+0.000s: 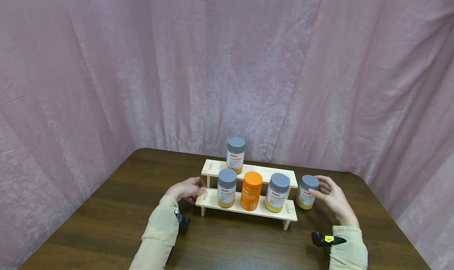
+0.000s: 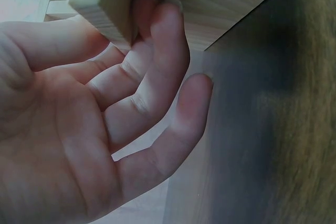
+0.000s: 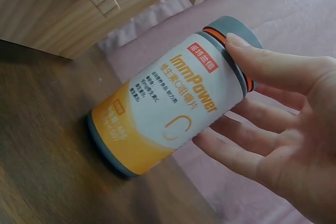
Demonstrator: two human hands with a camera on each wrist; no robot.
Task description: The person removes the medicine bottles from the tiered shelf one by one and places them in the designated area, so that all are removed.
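Note:
My left hand (image 1: 188,190) pinches the left end of the lower shelf of a two-tier wooden rack (image 1: 244,209). In the left wrist view, the thumb and curled fingers (image 2: 168,51) lie about the board's end. To the rack's right, my right hand (image 1: 333,199) holds a vitamin jar (image 3: 168,103) with a grey lid and a white and yellow label. The thumb presses near the lid, with the other fingers behind. This jar is upright; whether its base touches the table cannot be told.
On the lower shelf stand a grey-lidded jar (image 1: 227,188), an orange jar (image 1: 251,191) and another grey-lidded jar (image 1: 277,192). One more grey-lidded jar (image 1: 235,155) stands on the upper shelf. The dark wooden table (image 1: 117,218) reaches back to a pink curtain (image 1: 248,65).

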